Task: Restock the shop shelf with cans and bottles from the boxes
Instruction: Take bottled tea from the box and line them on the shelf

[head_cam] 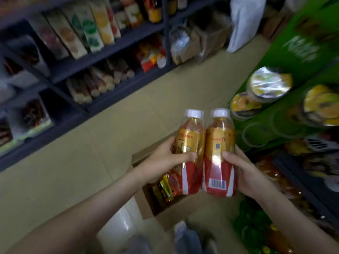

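Left hand point(163, 162) fingers curled round left bottle point(190, 138) | right hand point(245, 173) fingers curled round right bottle point(220, 140) | both upright, touching, above open box point(172, 215) | risk: labels probably slick, single-hand grips, a knock could drop one

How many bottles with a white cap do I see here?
2. The left bottle is gripped by the left hand, the right bottle by the right hand, side by side above the cardboard box. More may be hidden inside the box.

beige tiled floor point(128, 134) between dark metal shelving point(110, 53) at left and a green display stand point(302, 30) at right.
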Motion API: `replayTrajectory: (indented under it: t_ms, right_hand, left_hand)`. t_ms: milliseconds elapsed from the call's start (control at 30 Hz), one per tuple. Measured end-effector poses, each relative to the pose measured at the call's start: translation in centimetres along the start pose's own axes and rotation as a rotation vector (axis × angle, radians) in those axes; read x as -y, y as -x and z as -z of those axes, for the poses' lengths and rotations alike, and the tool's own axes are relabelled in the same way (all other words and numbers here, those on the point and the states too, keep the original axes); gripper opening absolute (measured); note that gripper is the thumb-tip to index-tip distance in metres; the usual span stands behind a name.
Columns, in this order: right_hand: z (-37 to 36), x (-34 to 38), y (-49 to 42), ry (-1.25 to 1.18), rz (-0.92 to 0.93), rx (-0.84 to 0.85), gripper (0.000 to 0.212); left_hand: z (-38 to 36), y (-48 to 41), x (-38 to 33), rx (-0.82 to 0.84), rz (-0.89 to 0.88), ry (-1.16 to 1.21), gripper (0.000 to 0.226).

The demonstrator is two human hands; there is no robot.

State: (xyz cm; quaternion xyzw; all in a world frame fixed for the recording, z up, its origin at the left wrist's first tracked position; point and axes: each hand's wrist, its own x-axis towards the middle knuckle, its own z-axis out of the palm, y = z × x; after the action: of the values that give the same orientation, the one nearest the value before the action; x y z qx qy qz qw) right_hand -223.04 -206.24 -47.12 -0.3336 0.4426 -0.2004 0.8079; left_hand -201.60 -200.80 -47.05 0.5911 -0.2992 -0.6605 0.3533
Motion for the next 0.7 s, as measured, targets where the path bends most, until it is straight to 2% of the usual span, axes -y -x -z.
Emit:
replayTrajectory:
  t_ms: [100, 167, 267, 300, 400, 467, 600, 700]
  right_hand:
    - [-0.3, 2.7, 6.9, -0.002, 0.065, -0.027, 0.104]
    - [-0.3, 4.1, 11.4, -0.006, 0.117, -0.064, 0.102]
    - [0.1, 5.5, 18.6, -0.035, 0.219, -0.102, 0.076]
    - [0.5, 5.7, 21.1, -0.044, 0.247, -0.105, 0.074]
    - [2.2, 5.5, 29.0, -0.052, 0.328, -0.137, 0.098]
    - [3.4, 4.9, 34.4, -0.037, 0.392, -0.165, 0.1]
    - [5.9, 3.8, 44.2, -0.005, 0.495, -0.256, 0.071]
    - [7.4, 4.0, 49.9, 0.029, 0.552, -0.325, 0.074]
  left_hand:
    - [-3.6, 4.0, -3.4, 0.107, -0.001, 0.018, 0.063]
    - [-6.2, 6.6, -5.5, 0.15, -0.004, 0.02, 0.052]
    - [-11.0, 10.9, -8.5, 0.21, -0.073, -0.049, 0.039]
    - [-12.8, 12.5, -9.3, 0.227, -0.096, -0.086, 0.034]
    - [-19.0, 17.1, -11.1, 0.252, -0.171, -0.168, 0.013]
    - [-23.3, 19.9, -11.3, 0.278, -0.218, -0.221, 0.018]
    - [-31.0, 24.9, -11.2, 0.345, -0.291, -0.297, 0.044]
    - [-35.9, 27.6, -11.5, 0.405, -0.346, -0.277, 0.045]
